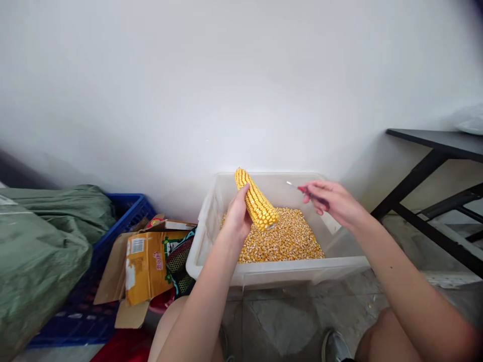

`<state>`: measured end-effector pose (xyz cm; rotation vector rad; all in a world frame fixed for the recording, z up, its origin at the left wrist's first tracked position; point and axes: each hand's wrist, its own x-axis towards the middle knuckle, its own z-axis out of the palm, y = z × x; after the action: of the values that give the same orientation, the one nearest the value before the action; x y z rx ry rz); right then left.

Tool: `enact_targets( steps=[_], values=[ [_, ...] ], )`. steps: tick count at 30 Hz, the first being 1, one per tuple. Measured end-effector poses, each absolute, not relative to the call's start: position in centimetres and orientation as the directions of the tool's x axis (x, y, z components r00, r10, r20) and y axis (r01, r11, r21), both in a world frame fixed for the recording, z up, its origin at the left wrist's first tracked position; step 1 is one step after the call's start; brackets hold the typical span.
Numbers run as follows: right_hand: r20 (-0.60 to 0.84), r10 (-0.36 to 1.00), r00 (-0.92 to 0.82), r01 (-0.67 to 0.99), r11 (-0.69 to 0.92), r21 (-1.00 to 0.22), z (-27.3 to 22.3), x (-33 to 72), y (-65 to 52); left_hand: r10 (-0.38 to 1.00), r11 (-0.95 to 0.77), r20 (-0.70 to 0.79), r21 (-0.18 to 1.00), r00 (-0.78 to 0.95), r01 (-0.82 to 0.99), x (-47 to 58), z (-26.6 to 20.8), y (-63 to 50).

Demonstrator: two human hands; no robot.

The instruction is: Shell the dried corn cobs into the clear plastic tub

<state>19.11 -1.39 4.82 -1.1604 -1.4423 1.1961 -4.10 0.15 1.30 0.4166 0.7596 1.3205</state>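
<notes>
My left hand is wrapped round an ear of corn, its yellow kernels in full rows. The ear slants over a translucent plastic bin, with its thick end toward me. Loose corn kernels cover part of the bin's floor. To the right, my right hand grips a small screwdriver with a red and dark handle. Its short metal shaft points left toward the ear, apart from it. My fingers hide part of the handle.
On the left stand a blue plastic crate, a green tarp-like sack and a torn cardboard box. A black table with slanted legs is at the right. Behind the bin rises a white wall.
</notes>
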Motion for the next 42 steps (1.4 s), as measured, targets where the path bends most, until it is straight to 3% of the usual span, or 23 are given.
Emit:
enact_targets(
  steps=[4, 8, 12, 18, 23, 32, 42],
  values=[
    [0.092, 0.957, -0.276, 0.396, 0.201, -0.896, 4.4, 18.2, -3.4, 0.97, 0.189, -0.242, 0.765, -0.004, -0.616, -2.9, 1.4, -0.9],
    [0.082, 0.919, -0.385, 0.52, 0.289, -0.803, 4.8, 18.3, -4.3, 0.991, 0.081, -0.127, 0.836, -0.048, -0.542, -2.4, 1.2, -1.4],
    [-0.022, 0.901, -0.434, 0.563, 0.252, -0.787, 4.8, 18.5, -4.9, 0.993, -0.07, 0.016, 0.888, -0.121, -0.455, -2.1, 1.0, -1.6],
    [-0.031, 0.886, -0.463, 0.609, 0.292, -0.737, 5.0, 18.1, -5.6, 0.941, -0.293, 0.232, 0.922, -0.245, -0.254, -1.9, 0.7, -1.4],
    [-0.091, 0.898, -0.431, 0.667, 0.249, -0.703, 5.4, 17.8, -6.2, 0.928, -0.323, 0.267, 0.925, -0.261, -0.203, -1.9, 0.6, -1.3],
    [-0.068, 0.902, -0.427, 0.696, 0.28, -0.661, 5.3, 17.3, -6.4, 0.914, -0.363, 0.308, 0.912, -0.265, -0.191, -2.2, 0.1, -1.0],
    [-0.05, 0.906, -0.421, 0.771, 0.328, -0.546, 5.2, 16.3, -7.6, 0.893, -0.428, 0.414, 0.903, -0.177, -0.048, -1.7, 1.0, -2.0]
  ],
)
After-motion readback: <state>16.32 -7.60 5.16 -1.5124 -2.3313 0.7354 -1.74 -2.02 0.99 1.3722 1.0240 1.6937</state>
